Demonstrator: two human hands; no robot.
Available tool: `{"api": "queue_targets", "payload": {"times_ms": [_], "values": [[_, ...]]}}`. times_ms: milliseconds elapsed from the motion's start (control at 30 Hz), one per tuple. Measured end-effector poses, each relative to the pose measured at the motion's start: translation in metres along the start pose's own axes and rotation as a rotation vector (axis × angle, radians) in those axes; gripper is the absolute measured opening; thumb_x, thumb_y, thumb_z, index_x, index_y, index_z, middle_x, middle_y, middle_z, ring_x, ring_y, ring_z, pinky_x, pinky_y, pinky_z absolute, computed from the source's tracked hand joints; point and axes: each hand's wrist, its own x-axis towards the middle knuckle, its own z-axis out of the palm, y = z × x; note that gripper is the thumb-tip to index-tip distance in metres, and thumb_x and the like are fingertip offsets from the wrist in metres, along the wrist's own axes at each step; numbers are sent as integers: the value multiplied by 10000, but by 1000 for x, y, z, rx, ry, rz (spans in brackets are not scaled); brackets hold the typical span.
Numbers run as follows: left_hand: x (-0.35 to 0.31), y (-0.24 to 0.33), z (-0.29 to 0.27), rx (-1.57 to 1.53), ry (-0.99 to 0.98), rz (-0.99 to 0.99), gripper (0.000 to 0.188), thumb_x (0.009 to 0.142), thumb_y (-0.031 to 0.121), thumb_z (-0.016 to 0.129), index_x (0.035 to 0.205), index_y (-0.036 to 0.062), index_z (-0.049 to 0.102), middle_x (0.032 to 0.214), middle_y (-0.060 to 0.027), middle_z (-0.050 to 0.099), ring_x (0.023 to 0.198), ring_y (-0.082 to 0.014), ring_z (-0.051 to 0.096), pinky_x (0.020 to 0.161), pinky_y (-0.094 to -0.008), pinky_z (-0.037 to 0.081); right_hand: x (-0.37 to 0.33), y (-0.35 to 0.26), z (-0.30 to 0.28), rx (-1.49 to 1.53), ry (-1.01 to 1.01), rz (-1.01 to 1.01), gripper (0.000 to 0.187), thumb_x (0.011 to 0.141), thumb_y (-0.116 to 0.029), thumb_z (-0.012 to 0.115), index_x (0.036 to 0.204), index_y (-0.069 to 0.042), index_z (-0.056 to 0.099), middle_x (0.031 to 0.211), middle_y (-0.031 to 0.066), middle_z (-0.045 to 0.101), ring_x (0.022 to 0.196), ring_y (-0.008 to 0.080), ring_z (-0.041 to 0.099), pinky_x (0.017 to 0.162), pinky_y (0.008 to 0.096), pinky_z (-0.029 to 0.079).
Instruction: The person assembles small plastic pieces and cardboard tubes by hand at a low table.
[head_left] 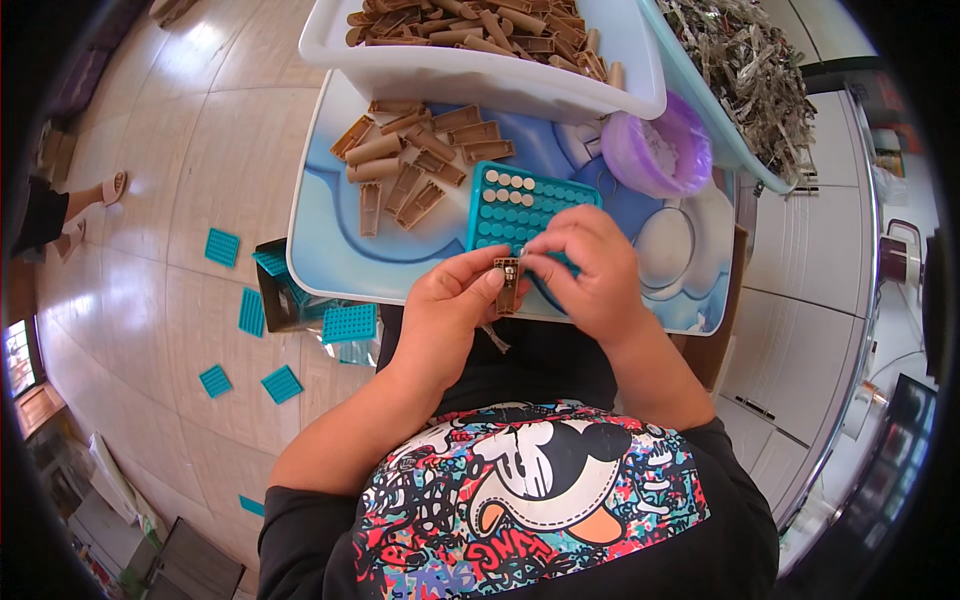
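My left hand [440,305] grips a narrow brown plastic casing [507,295], turned so its hollow side faces up. Small metallic parts show inside, and a thin pale strand hangs below it. Over the casing's top end, my right hand [592,272] is closed in a pinch; whatever is between its fingertips is too small to make out. Just beyond both hands lies a teal tray [558,188] with rows of round cavities. Several white discs [510,181] fill cavities at its far left, and part of its near edge is hidden by my hands.
Loose brown casings [405,160] lie on the blue patterned table [340,255]. Behind stand a white bin [480,75] of casings and a tub [700,90] of tangled grey strands. A purple-lined bowl [655,150] sits right. Teal trays [282,384] lie on the floor; someone's legs [85,205] show left.
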Motion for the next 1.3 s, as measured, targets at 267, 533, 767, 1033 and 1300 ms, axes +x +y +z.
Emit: {"api": "queue_targets", "payload": {"times_ms": [267, 533, 767, 1033, 1300], "values": [[0, -2, -1, 50, 14, -7, 300, 920, 70, 527, 1199, -39, 516, 1003, -98, 630, 868, -158, 627, 745, -273, 509, -13, -6, 10, 50, -54, -25, 119, 690, -47, 688, 771, -40, 602, 781, 86, 580, 713, 267, 566, 616, 360, 464], [-6, -3, 3, -39, 33, 28, 287, 920, 100, 543, 1174, -34, 536, 993, -92, 628, 861, -154, 620, 766, -276, 512, -13, -15, 15, 11, -66, -60, 105, 709, -32, 659, 788, -38, 590, 778, 84, 577, 714, 274, 565, 613, 363, 459], [-14, 7, -12, -84, 29, 52, 232, 923, 122, 537, 1115, -5, 562, 977, -97, 632, 858, -172, 630, 791, -306, 523, 3, -18, 9, 120, -112, -121, 78, 753, -43, 637, 831, -43, 632, 788, 89, 597, 728, 278, 574, 649, 379, 470], [-14, 12, -17, -106, 30, 83, 227, 928, 135, 531, 1114, 8, 553, 972, -101, 632, 853, -172, 636, 763, -295, 536, 67, 33, 20, -300, -57, 251, 156, 791, -196, 628, 846, -52, 655, 859, 113, 632, 819, 298, 613, 712, 394, 484], [-16, 17, -16, -123, 76, 72, 237, 929, 151, 533, 1120, 10, 540, 1017, -124, 624, 890, -194, 636, 786, -311, 538, 76, 31, 25, -340, -248, 402, 170, 780, -231, 635, 835, -71, 628, 872, 90, 627, 794, 275, 616, 691, 409, 486]]}}
